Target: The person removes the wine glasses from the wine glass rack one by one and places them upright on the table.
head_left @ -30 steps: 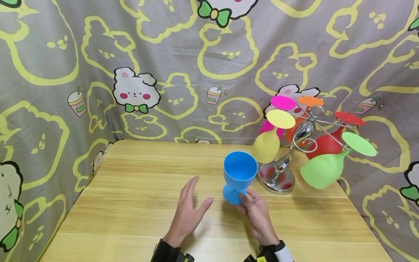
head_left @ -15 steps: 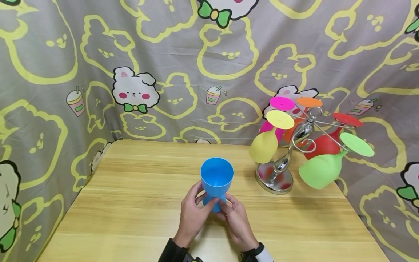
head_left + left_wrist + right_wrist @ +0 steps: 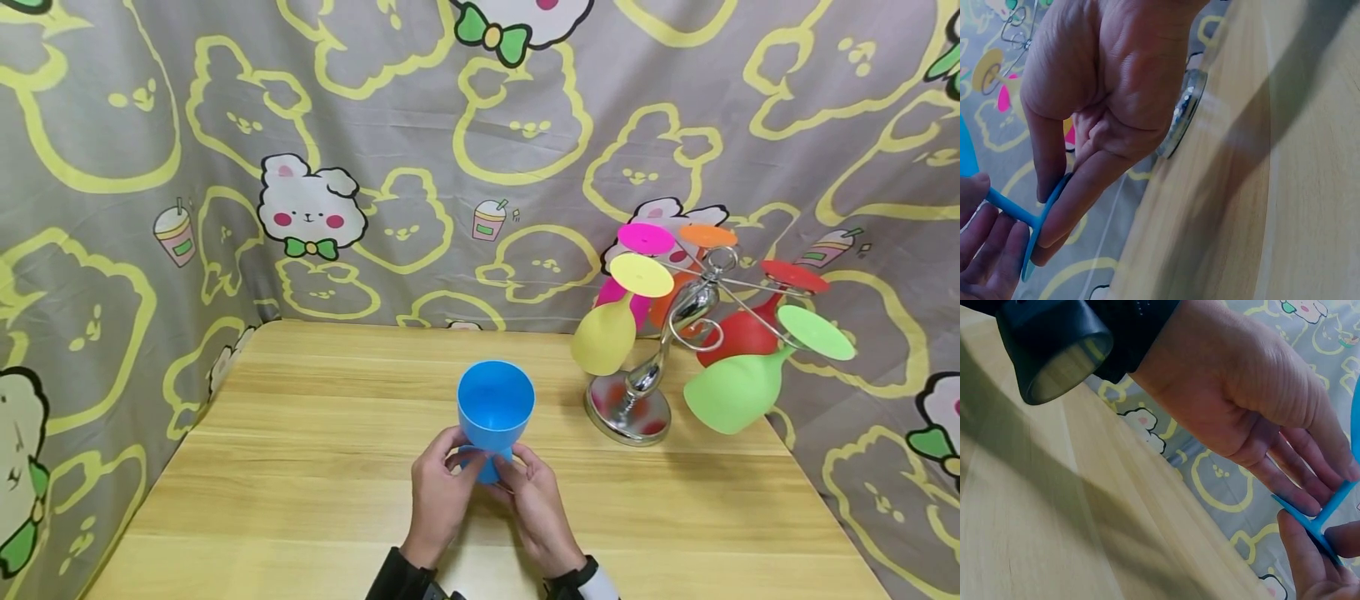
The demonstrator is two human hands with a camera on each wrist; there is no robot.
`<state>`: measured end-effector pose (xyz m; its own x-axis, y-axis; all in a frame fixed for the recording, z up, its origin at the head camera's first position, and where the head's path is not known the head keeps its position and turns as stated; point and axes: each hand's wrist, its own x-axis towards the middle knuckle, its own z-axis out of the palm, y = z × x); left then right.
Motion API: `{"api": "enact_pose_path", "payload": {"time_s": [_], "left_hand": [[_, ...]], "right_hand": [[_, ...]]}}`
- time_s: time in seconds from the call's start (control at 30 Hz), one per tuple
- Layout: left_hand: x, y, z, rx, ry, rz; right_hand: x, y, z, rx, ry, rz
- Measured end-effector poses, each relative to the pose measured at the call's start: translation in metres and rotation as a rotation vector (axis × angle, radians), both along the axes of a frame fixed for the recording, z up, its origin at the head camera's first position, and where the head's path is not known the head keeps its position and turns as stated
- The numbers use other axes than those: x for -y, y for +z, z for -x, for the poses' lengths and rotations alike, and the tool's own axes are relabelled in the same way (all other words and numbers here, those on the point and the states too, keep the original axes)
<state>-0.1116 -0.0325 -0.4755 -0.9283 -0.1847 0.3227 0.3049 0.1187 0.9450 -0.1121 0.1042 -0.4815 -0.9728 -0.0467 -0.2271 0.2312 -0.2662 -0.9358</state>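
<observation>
In the head view, a blue plastic goblet (image 3: 495, 410) is held bowl-up in front of me by both hands. My left hand (image 3: 438, 500) pinches the goblet's round foot (image 3: 1046, 228) between thumb and fingers, as the left wrist view shows. My right hand (image 3: 538, 510) grips the thin stem (image 3: 1337, 505) just above that foot. The foot is raised off the table in both wrist views. The right wrist view shows the left hand's fingers (image 3: 1300, 550) around the foot's edge. In that view most of the bowl is out of frame.
A chrome goblet rack (image 3: 651, 367) stands at the right on its round base. From its arms hang upside-down goblets, among them yellow (image 3: 604, 337), green (image 3: 735, 390) and red (image 3: 738, 333) ones. A patterned curtain (image 3: 405, 233) surrounds the wooden table (image 3: 300, 467).
The blue goblet has moved left, away from the rack, in my right hand. My left hand, apart and open a second ago, has taken hold of its foot. Little differs over the last half second.
</observation>
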Motion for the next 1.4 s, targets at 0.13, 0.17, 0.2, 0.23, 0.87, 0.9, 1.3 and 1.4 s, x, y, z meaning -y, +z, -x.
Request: {"api": "enact_pose_path", "payload": {"time_s": [0.13, 0.17, 0.2, 0.23, 0.87, 0.9, 1.3, 1.4], "left_hand": [[0.001, 0.000, 0.000, -0.015, 0.030, 0.003], [0.001, 0.000, 0.000, -0.015, 0.033, 0.002], [0.001, 0.000, 0.000, -0.014, 0.035, 0.001], [0.002, 0.000, 0.000, -0.012, 0.037, 0.002], [0.003, 0.002, 0.001, -0.011, 0.049, 0.027], [0.003, 0.002, 0.001, -0.014, 0.051, 0.029], [0.013, 0.005, 0.003, -0.065, 0.129, 0.053], [0.019, 0.006, 0.005, -0.055, 0.158, 0.056]], "right_hand": [[0.002, 0.000, 0.000, 0.002, 0.007, -0.005], [0.002, 0.000, 0.000, 0.003, 0.008, -0.007], [0.003, 0.001, 0.000, 0.005, 0.007, -0.009], [0.003, 0.001, -0.001, 0.007, 0.007, -0.012], [0.007, 0.003, 0.000, 0.009, 0.009, -0.014], [0.007, 0.003, 0.000, 0.007, 0.011, -0.014], [-0.012, 0.017, 0.007, -0.080, 0.112, -0.131], [-0.021, 0.024, 0.008, -0.150, 0.097, -0.196]]}}
